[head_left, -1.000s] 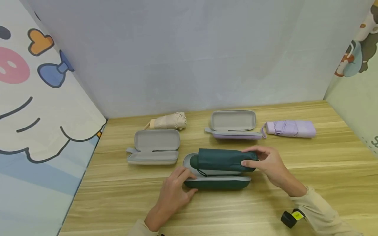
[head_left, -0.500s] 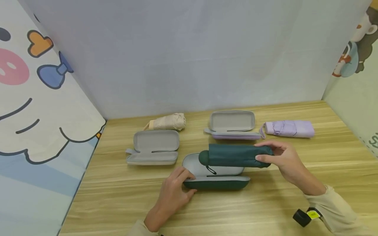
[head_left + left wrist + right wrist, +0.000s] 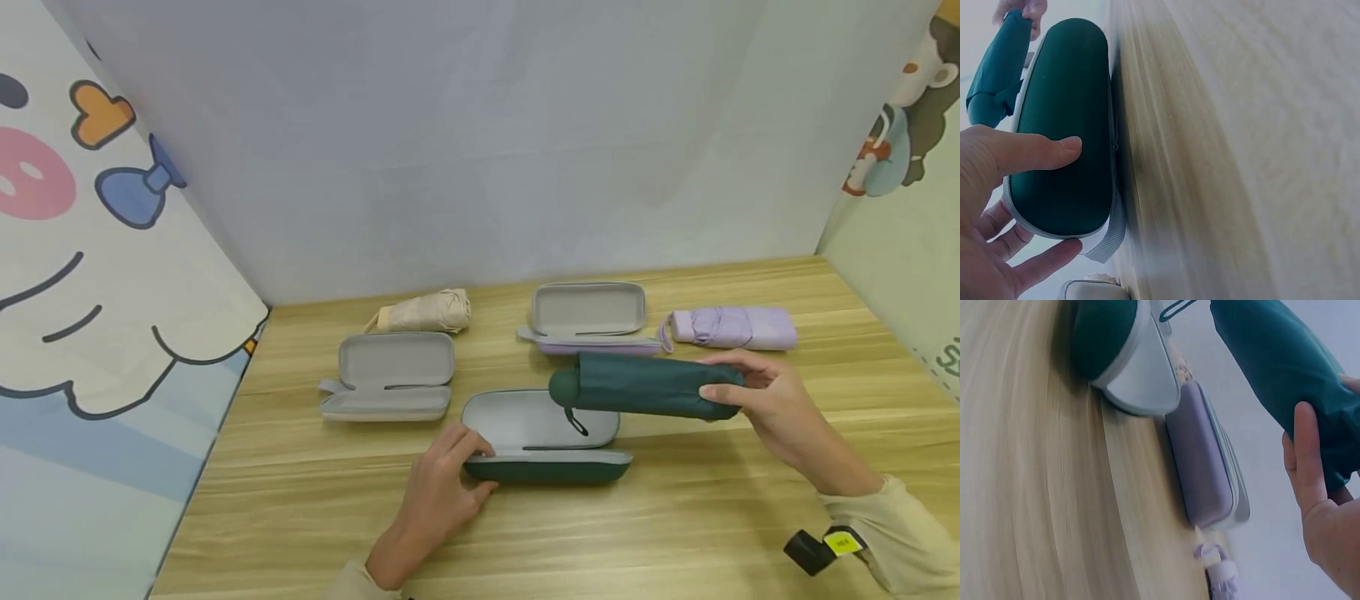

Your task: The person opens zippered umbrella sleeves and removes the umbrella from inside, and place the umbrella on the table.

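Observation:
My right hand grips the far right end of a folded dark green umbrella, lifted above the table. Its round handle and wrist loop point left, over the opened green case. In the right wrist view the thumb and fingers wrap the umbrella's cloth. My left hand holds the left end of that case, thumb on the front wall and fingers at the rim. The left wrist view shows the thumb pressed on the green shell. The case's grey inside holds nothing.
A beige opened case stands left, with a folded beige umbrella behind it. At the back, a purple opened case sits beside a folded lilac umbrella. A wall rises behind the wooden table.
My right hand has carried the green umbrella up and to the right, away from over the green case. My left hand stays on the case's left end.

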Action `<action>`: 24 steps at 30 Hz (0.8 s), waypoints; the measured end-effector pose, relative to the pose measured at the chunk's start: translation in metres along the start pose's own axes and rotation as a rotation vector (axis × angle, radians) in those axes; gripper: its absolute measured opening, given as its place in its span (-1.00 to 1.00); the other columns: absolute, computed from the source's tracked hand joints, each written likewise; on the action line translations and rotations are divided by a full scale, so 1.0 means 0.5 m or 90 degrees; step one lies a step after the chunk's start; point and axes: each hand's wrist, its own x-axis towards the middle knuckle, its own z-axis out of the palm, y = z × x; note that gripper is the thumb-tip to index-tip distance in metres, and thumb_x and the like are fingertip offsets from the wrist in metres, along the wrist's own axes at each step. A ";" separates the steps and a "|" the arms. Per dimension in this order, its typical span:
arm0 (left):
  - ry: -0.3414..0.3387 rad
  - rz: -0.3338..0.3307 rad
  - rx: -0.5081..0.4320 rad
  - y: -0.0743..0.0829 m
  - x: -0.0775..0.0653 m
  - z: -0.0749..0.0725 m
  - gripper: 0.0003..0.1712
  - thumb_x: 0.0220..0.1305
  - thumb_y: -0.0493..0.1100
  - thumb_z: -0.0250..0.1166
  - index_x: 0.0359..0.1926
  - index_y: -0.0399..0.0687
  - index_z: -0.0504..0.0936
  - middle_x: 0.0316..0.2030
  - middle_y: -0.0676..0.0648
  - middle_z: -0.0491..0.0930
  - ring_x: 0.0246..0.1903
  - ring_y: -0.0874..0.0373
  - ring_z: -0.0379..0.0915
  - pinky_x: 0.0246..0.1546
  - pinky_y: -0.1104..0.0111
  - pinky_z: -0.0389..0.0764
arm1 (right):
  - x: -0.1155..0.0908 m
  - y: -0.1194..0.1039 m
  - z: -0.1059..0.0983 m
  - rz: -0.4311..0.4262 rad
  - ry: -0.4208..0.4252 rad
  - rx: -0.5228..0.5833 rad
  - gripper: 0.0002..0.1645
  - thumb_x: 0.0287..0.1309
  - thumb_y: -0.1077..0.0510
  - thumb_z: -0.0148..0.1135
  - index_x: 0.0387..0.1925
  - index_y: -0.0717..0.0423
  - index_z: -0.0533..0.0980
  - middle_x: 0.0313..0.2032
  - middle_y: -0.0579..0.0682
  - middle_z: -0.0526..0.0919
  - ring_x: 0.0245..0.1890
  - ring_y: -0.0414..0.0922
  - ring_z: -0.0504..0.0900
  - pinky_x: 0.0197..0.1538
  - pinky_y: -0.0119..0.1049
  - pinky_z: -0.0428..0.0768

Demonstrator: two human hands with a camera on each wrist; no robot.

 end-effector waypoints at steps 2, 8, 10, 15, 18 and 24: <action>-0.002 -0.001 0.004 0.000 0.000 -0.001 -0.43 -0.54 -0.35 0.66 -0.41 0.01 0.54 -0.38 0.11 0.47 -0.31 0.27 0.45 -0.40 0.39 0.55 | -0.003 -0.001 -0.016 0.008 -0.005 0.015 -0.54 0.08 0.64 0.03 -0.13 0.22 0.62 -0.30 -0.04 0.64 -0.37 -0.23 0.57 -0.33 -0.42 0.59; -0.007 -0.002 0.015 0.000 0.001 -0.001 -0.42 -0.50 -0.29 0.66 -0.36 0.03 0.55 -0.37 0.11 0.48 -0.30 0.27 0.45 -0.39 0.37 0.55 | -0.010 -0.002 -0.063 0.038 0.008 0.051 -0.55 0.13 0.61 0.00 -0.14 0.18 0.63 -0.35 -0.07 0.66 -0.35 -0.24 0.59 -0.32 -0.43 0.59; -0.008 -0.002 0.015 0.000 0.001 -0.001 -0.43 -0.48 -0.28 0.66 -0.35 0.03 0.55 -0.36 0.10 0.48 -0.29 0.27 0.45 -0.38 0.37 0.55 | -0.011 0.000 -0.077 0.047 0.018 0.050 -0.54 0.13 0.61 -0.02 -0.15 0.16 0.63 -0.35 -0.08 0.66 -0.35 -0.25 0.59 -0.31 -0.45 0.58; -0.012 -0.004 0.009 0.000 0.001 -0.001 -0.44 -0.44 -0.26 0.66 -0.34 0.04 0.55 -0.36 0.11 0.48 -0.28 0.27 0.45 -0.36 0.38 0.55 | -0.013 0.010 -0.107 0.061 0.039 0.031 -0.56 0.15 0.59 0.00 -0.14 0.16 0.63 -0.28 -0.11 0.63 -0.29 -0.26 0.54 -0.27 -0.45 0.55; -0.011 -0.004 0.005 0.001 0.001 -0.002 -0.45 -0.44 -0.26 0.66 -0.34 0.04 0.55 -0.37 0.11 0.48 -0.29 0.28 0.44 -0.37 0.38 0.54 | -0.015 0.016 -0.124 0.072 0.049 0.018 -0.58 0.16 0.57 0.01 -0.13 0.17 0.63 -0.20 -0.11 0.56 -0.26 -0.26 0.50 -0.26 -0.46 0.54; -0.010 -0.005 0.002 0.000 0.001 -0.004 -0.45 -0.44 -0.27 0.65 -0.35 0.05 0.55 -0.37 0.11 0.47 -0.28 0.27 0.44 -0.36 0.37 0.54 | -0.019 0.027 -0.164 0.104 0.051 0.027 -0.58 0.17 0.55 0.00 -0.12 0.16 0.64 -0.13 -0.09 0.51 -0.22 -0.27 0.53 -0.24 -0.44 0.57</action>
